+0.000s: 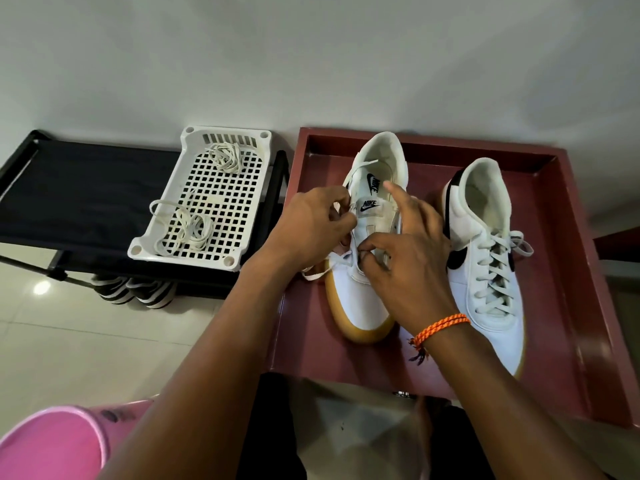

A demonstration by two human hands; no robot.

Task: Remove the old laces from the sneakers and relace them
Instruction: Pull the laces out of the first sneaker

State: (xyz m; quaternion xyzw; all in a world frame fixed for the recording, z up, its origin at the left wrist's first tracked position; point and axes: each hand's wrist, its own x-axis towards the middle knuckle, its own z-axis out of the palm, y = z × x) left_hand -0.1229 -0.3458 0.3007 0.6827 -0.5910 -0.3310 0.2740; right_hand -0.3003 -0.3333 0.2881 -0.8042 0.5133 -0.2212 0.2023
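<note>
Red tray [571,237], left hand [311,223] pinching lace [320,271], right hand [408,258] pinching sneaker [360,296] eyelet edge, forefinger raised.

Both forearms are bare, with no sleeves in view. The left hand [313,220] wears nothing: no ring, no band, no watch. The right hand [407,258] is also bare of rings, but its wrist carries a bracelet [441,329] of braided orange cord flecked with yellow. The cord wraps the wrist in two strands lying side by side. On the left side of the wrist it ends in a knot with short, frayed, darker loose ends.
</note>
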